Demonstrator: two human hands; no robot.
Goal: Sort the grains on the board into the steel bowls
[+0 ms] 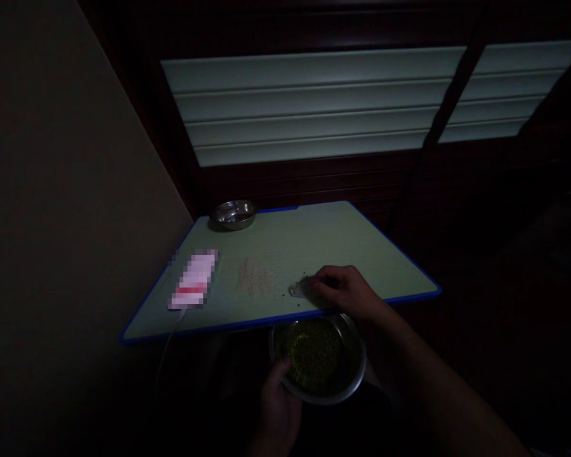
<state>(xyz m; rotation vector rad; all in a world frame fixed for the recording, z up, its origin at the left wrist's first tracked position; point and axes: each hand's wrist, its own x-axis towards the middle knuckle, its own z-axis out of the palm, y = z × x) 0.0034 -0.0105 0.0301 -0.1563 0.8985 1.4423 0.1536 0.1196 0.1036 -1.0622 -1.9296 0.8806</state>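
My left hand (pixel 280 403) is gripping a shiny bowl (pixel 358 358) of green grains (pixel 313 350), my right hand (pixel 348 290) a pale piece (pixel 298 290).

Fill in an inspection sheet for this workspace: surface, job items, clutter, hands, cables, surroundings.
Surface: pale green tabletop with blue edging; a pale grainy patch lies near its middle.
Job items: steel bowl of green grains, just off the near edge; small pale implement, type unclear; a few dark specks around it.
Clutter: phone, its screen pixelated, at left; shallow steel dish at the far-left corner.
Hands: left hand holds the bowl, thumb at its rim; right hand grips the implement over the tabletop.
Cables: white cable runs from the phone over the near edge.
Surroundings: dim; wall left, pale slatted panels behind.
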